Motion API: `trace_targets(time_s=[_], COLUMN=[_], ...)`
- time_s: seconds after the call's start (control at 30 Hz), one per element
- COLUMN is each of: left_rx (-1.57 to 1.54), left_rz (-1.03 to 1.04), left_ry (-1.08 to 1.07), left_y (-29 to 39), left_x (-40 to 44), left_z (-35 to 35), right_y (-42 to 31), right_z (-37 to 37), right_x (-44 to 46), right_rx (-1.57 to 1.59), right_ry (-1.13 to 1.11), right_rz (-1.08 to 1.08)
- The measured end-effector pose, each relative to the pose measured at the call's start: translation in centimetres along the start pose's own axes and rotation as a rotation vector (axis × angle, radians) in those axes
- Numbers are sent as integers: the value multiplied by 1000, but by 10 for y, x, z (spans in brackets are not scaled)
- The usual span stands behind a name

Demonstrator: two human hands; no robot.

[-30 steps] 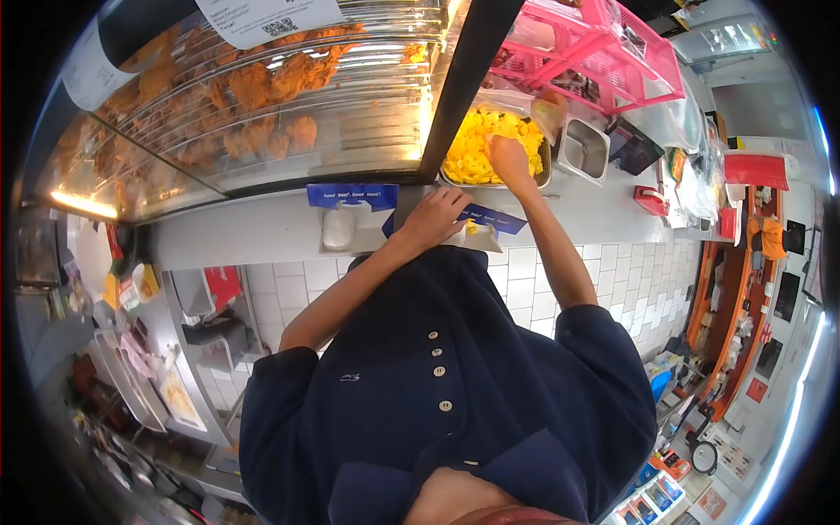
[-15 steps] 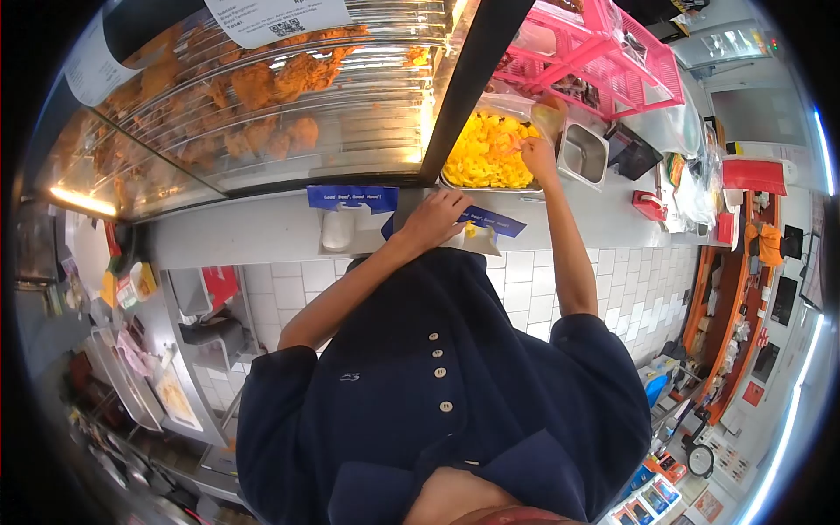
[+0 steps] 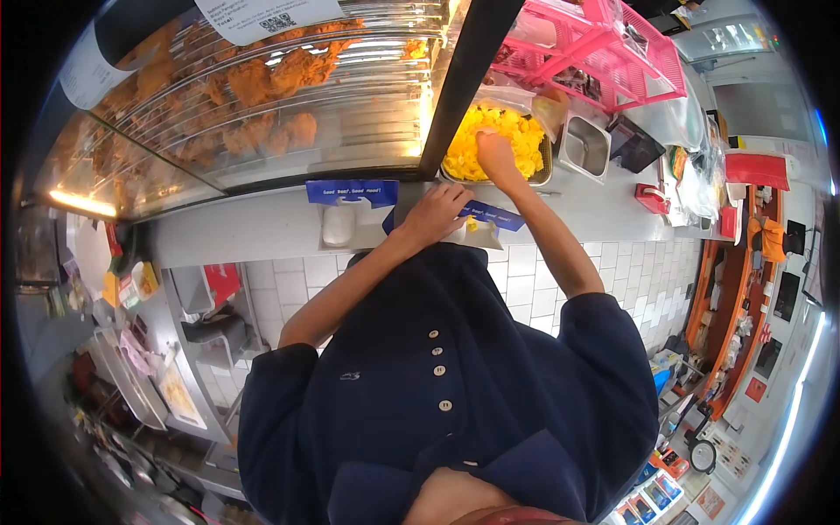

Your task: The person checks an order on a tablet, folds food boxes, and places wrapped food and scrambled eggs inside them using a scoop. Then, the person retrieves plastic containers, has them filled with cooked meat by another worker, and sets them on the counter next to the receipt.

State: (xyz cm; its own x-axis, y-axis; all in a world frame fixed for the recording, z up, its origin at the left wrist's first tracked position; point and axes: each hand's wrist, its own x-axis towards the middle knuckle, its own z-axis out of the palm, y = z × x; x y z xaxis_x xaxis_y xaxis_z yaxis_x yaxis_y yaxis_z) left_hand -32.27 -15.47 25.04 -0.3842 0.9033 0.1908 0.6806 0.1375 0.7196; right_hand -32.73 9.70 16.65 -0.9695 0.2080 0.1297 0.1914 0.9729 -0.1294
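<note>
My left hand (image 3: 435,212) curls over the edge of an open paper food box with a blue printed flap (image 3: 494,215), pressing it on the counter. Something white and a bit of yellow show inside that box, partly behind the hand. Over the metal tray (image 3: 471,182) of yellow food pieces (image 3: 521,138), which look like scrambled egg, my right hand (image 3: 496,156) is closed with its fingertips down among them. Whether it grips any is hidden. Left of my left hand, a second open box with a blue flap (image 3: 352,193) contains a white wrapped-looking lump (image 3: 338,226).
A glass warming cabinet (image 3: 289,166) with fried chicken (image 3: 284,74) on racks stands at the left, its dark post beside the tray. An empty steel pan (image 3: 584,147) and pink baskets (image 3: 604,52) are to the right. The grey counter (image 3: 236,232) runs along the front.
My right hand has moved left and slightly down, from the tray's right side to its middle, over the yellow pieces. My left hand stays at the box.
</note>
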Motion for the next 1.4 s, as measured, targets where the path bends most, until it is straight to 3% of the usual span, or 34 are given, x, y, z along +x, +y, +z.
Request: trace_targets(time_s=[0.13, 0.23, 0.3, 0.33, 0.4, 0.5, 0.53, 0.57, 0.63, 0.67, 0.77, 0.93, 1.0, 1.03, 1.1, 1.13, 1.2, 1.4], left_rx=[35, 29, 21, 19, 15, 56, 46, 34, 26, 18, 5, 15, 24, 22, 22, 25, 29, 97], left_rz=[4, -12, -15, -17, -15, -23, -13, -2, -2, -6, -1, 9, 5, 4, 3, 0, -5, -40], left_ry=[18, 22, 19, 10, 8, -33, -26, -22, -13, -1, -4, -3, -5, -5, -3, 11, 30, 27], left_y=[0, -1, -2, -1, 2, 3, 1, 0, 0, 0, 1, -3, -2, -2, -5, -6, -8, -3], left_x=[0, -3, -4, -5, -3, -2, -2, -3, -2, -3, -2, 1, -1, 0, 3, 4, 8, 19], left_z=[0, 0, 0, 0, 0, -4, -3, -1, 1, 2, -1, 0, 3, 1, -1, -1, 1, 8], right_y=[6, 41, 58, 67, 80, 75, 77, 77, 47, 15, 20, 30, 61, 66, 76, 85, 97, 86], right_z=[16, 2, -26, -29, -35, -55, -51, -45, -51, -66, -14, -2, 11, 3, -12, -13, -12, -52], right_x=[18, 28, 18, 12, 1, -15, -17, -18, -16, -15, -6, 13, 13, 12, 0, -7, -19, -48], right_rx=[44, 25, 565, 561, 826, 586, 416, 417, 43, 13, -7, 192, 525, 527, 723, 723, 738, 1013], right_ry=[95, -36, -166, -163, -329, -158, -70, -70, -71, -57, 1, -51, 26, 28, -251, -251, -70, 36], right_rz=[-77, -35, 305, 303, 619, 482, 334, 336, 179, 213, 146, 103, 188, 182, 483, 480, 564, 705])
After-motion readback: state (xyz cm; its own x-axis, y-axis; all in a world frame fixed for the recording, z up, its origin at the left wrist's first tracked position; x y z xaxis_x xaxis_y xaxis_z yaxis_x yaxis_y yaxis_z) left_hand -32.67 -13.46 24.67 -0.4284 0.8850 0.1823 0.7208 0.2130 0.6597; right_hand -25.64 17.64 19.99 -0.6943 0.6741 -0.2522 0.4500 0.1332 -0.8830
